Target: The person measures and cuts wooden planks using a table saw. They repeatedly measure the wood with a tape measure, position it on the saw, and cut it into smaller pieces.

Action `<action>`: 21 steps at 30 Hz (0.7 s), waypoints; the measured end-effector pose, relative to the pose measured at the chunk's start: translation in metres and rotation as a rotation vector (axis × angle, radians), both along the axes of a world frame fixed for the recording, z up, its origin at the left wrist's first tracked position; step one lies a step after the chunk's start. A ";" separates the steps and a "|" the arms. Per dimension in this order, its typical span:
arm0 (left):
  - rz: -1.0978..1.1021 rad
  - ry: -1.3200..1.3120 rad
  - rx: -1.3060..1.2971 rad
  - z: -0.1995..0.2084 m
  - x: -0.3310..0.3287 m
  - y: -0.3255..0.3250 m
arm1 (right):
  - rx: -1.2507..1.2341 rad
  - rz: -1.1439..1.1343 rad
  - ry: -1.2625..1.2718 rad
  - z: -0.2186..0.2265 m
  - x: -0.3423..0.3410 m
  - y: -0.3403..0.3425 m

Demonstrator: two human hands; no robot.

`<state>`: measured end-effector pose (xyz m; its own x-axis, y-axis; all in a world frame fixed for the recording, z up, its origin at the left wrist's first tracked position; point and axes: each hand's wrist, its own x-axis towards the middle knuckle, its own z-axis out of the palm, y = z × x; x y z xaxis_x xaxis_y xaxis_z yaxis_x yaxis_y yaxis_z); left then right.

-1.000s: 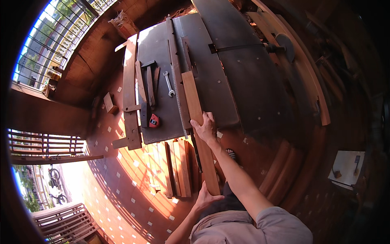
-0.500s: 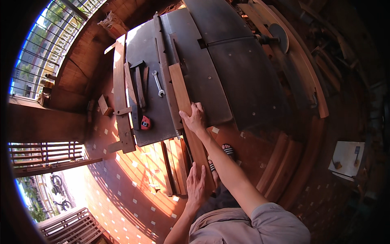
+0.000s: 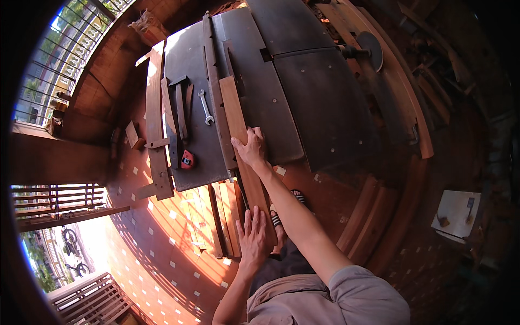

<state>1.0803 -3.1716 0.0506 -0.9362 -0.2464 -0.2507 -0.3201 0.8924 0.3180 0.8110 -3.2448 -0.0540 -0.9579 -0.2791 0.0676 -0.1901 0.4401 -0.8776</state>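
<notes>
A long brown wooden plank [image 3: 234, 105] lies lengthwise over the near edge of the dark metal worktable [image 3: 290, 122], along a straight fence bar [image 3: 214, 81]. My right hand [image 3: 251, 149] grips the plank close to the table's edge, thumb on the left, fingers over its right side. Nearer to me, my left hand [image 3: 253, 235] rests on the plank's near part with its fingers stretched out flat. Left of the fence lie an open-end wrench [image 3: 206, 108], a hammer [image 3: 180, 105] and a red tape measure [image 3: 187, 159].
A notched wooden beam [image 3: 157, 124] runs along the table's left side. Wood strips [image 3: 219, 216] lie below the table's near edge. A round disc [image 3: 370, 51] on a shaft stands at the right, and long boards [image 3: 368, 216] lie on the floor to the right.
The plank has slid slightly forward along the fence, and both hands have moved forward with it. The whole view has shifted a little.
</notes>
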 end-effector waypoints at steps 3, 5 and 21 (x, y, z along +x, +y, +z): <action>-0.028 -0.012 -0.039 -0.006 -0.001 -0.005 | 0.038 -0.012 0.033 -0.003 -0.006 -0.003; -0.056 -0.025 -0.091 -0.008 -0.003 -0.007 | 0.051 -0.016 0.048 -0.005 -0.008 -0.006; -0.027 -0.064 -0.011 -0.007 -0.028 -0.027 | 0.124 -0.005 0.045 -0.014 -0.037 -0.026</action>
